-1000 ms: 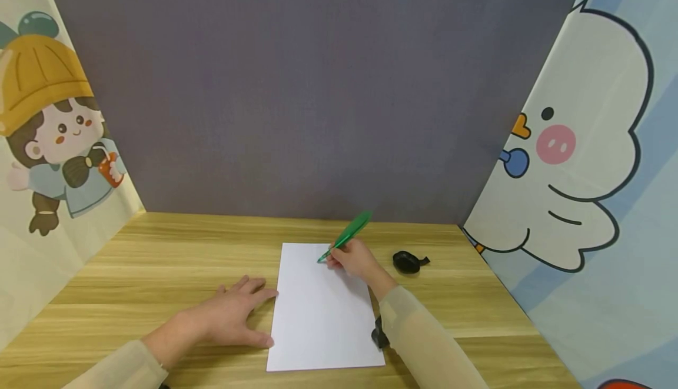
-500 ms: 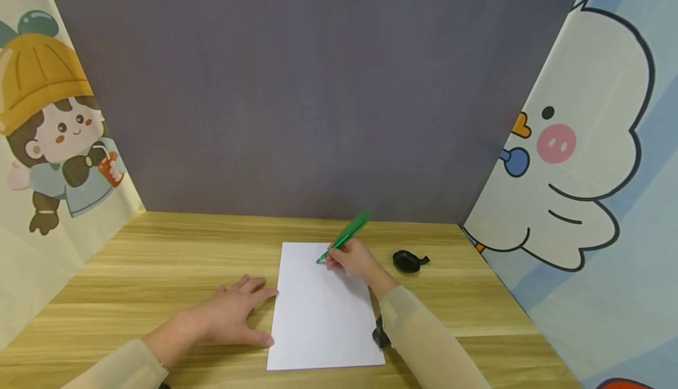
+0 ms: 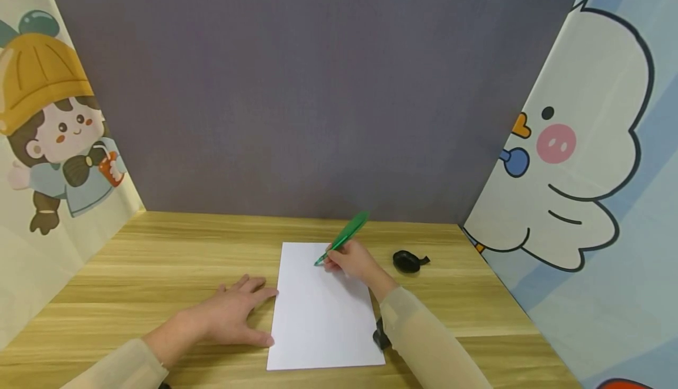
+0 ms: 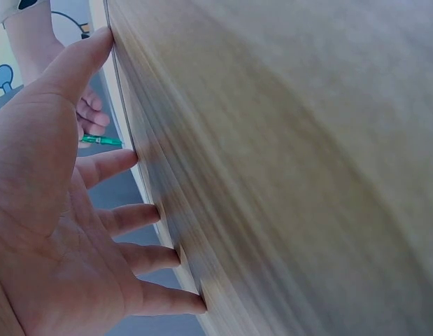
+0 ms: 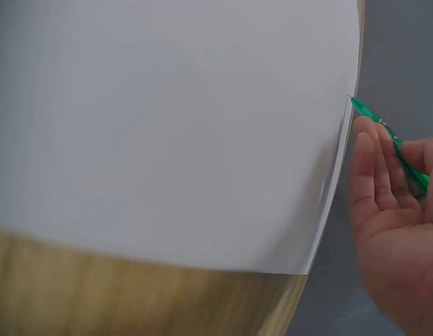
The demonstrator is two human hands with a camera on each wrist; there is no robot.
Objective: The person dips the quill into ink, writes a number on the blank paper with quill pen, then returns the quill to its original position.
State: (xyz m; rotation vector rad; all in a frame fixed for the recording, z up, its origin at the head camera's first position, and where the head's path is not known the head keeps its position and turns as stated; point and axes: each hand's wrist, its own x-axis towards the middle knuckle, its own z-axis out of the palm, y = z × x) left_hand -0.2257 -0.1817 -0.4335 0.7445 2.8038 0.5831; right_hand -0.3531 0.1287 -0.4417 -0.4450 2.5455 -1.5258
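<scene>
A white sheet of paper (image 3: pixel 323 318) lies upright on the wooden table in the head view. My right hand (image 3: pixel 352 259) pinches a green feather-shaped pen (image 3: pixel 346 233), its tip down at the upper part of the sheet. In the right wrist view the pen (image 5: pixel 366 110) sits between thumb and fingers, with its point at the paper. My left hand (image 3: pixel 230 315) rests spread on the table, thumb and index fingertip at the sheet's left edge. The left wrist view shows the left hand (image 4: pixel 69 210) with its fingers apart and fingertips down on the tabletop.
A small black object with a short tab (image 3: pixel 406 262) lies right of the paper. Beside the right sleeve, another black item (image 3: pixel 380 336) shows at the sheet's right edge. A dark grey panel (image 3: pixel 296 95) stands behind the wooden table (image 3: pixel 201 248), with cartoon-printed walls left and right.
The pen tip has shifted slightly left and toward the person across the paper, the right hand moving with it. My left hand and the sheet have stayed in place.
</scene>
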